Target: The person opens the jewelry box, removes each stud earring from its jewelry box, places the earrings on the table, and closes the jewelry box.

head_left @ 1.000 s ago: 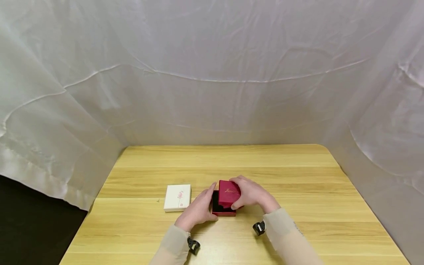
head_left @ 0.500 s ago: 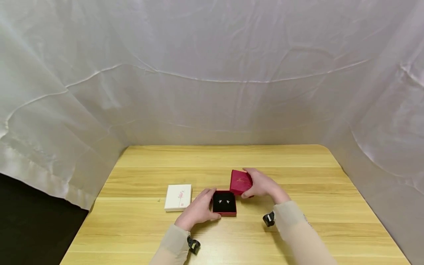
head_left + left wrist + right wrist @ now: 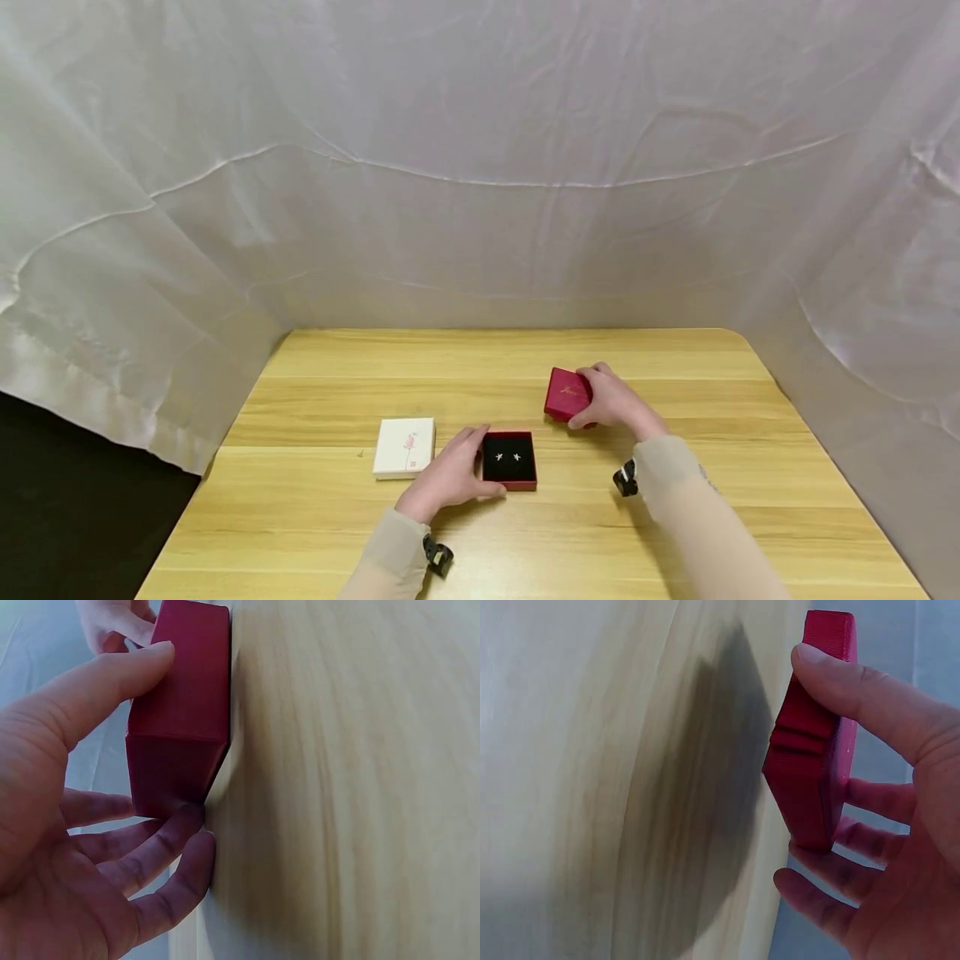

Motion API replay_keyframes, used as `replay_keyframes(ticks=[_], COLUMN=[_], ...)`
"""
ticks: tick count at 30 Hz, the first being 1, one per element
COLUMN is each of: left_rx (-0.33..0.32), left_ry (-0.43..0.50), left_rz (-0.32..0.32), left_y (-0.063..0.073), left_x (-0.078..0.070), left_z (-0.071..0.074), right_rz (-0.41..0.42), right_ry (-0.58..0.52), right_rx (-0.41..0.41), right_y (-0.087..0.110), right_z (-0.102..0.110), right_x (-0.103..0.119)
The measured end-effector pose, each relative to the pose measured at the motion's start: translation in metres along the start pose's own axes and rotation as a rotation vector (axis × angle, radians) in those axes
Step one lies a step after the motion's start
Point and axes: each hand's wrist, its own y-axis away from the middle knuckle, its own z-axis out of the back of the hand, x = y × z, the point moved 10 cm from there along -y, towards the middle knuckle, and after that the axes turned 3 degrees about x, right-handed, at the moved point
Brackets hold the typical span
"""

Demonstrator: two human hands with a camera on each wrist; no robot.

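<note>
A small red jewelry box base (image 3: 510, 486) stands uncovered on the table, its black padding (image 3: 508, 472) bearing a pair of small star-shaped earrings (image 3: 517, 457). My left hand (image 3: 452, 477) grips this base from its left side; in the left wrist view the thumb lies on the red wall (image 3: 191, 675) and the fingers reach round the corner. Farther back and to the right, my right hand (image 3: 617, 404) holds the red box lid (image 3: 567, 392), which has gold script on top. The right wrist view shows the thumb across the lid's side (image 3: 802, 780), above its shadow on the wood.
Left of the left hand lies a white square box (image 3: 403, 447) with a pink flower print. The wooden table (image 3: 337, 358) is enclosed by pale fabric curtains (image 3: 495, 233) at the back and sides.
The right hand has lifted the red lid off the base and carried it back and to the right, uncovering the earrings. The left hand stays at the base.
</note>
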Motion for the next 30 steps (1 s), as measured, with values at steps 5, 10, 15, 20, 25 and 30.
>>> replay_keyframes(ticks=[5, 10, 15, 20, 25, 30], left_rx=[-0.004, -0.004, -0.004, -0.005, 0.000, 0.003], left_ry=[0.019, 0.029, 0.035, 0.030, 0.032, 0.034], left_rz=[0.002, 0.004, 0.003, 0.003, 0.004, 0.011], left_y=[0.000, -0.001, -0.001, -0.001, -0.002, -0.002], left_x=[0.002, 0.003, 0.003, 0.003, 0.002, 0.001], left_z=[0.000, 0.000, 0.001, 0.001, 0.001, 0.001], right_rz=[-0.003, 0.001, 0.011, -0.004, -0.023, -0.031], right_ry=[0.012, 0.018, 0.015, 0.013, 0.016, 0.008], right_rx=[0.004, -0.002, -0.006, 0.011, 0.028, 0.026], right_y=[-0.004, -0.006, -0.009, -0.012, -0.014, -0.014], right_z=[0.001, 0.003, 0.005, 0.004, 0.002, 0.000], right_x=[-0.010, -0.018, -0.024, -0.031, -0.036, -0.040])
